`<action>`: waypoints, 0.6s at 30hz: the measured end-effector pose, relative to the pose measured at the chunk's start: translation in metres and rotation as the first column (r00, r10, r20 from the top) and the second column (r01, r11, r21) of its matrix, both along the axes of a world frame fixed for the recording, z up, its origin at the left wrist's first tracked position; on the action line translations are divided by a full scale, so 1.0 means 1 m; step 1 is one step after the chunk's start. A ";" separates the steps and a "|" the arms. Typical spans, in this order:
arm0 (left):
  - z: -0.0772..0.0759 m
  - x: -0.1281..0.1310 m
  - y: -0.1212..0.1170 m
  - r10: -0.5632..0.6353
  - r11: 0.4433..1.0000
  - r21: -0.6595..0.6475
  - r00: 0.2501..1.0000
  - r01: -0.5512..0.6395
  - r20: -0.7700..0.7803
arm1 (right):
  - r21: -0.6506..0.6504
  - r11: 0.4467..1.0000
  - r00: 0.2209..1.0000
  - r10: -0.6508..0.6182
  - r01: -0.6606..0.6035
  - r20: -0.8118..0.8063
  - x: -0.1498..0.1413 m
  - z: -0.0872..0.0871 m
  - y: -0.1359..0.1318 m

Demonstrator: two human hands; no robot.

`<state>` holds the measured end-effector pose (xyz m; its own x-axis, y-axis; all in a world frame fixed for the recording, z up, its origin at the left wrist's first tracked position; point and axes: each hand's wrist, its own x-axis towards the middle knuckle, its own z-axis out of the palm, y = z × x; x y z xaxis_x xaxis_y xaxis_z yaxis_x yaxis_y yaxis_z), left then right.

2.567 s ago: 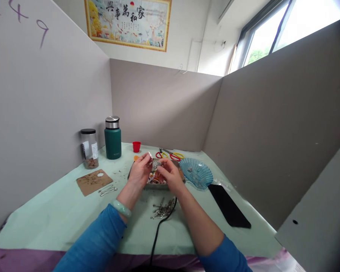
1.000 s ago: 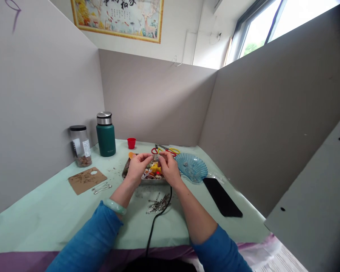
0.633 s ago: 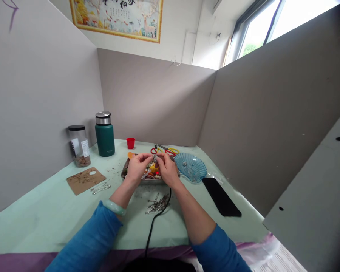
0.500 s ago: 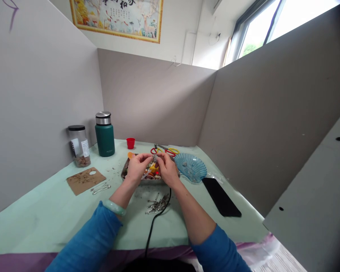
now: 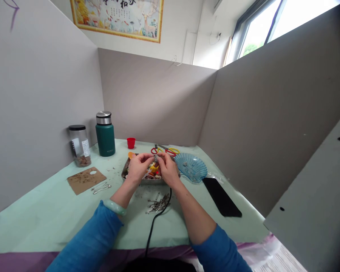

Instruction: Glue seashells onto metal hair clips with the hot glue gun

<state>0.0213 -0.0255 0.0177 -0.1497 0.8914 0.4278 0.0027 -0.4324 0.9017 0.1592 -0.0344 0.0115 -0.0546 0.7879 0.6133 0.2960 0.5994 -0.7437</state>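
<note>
My left hand and my right hand meet above a metal tray, fingers pinched together. Between their fingertips is a small silvery metal piece, too small to make out its kind; both hands appear to grip it. Under them the tray holds a mix of small colourful pieces, partly hidden by my hands. In front of the tray lies a heap of small metal safety pins, and a black cable runs past it toward me.
Left stand a green flask, a black-lidded jar and a brown card beside large safety pins. A red cup and scissors sit behind. A blue dish and black phone-like slab lie right.
Hardly anything differs: both hands stay pinched at the same spot over the tray, with only a slight shift of the fingers and of the whole view.
</note>
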 end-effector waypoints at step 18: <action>0.006 0.004 -0.014 0.155 0.959 0.268 0.960 -0.089 -0.234 | -0.165 0.911 0.885 0.303 -0.378 -0.353 -0.003 -0.002 0.008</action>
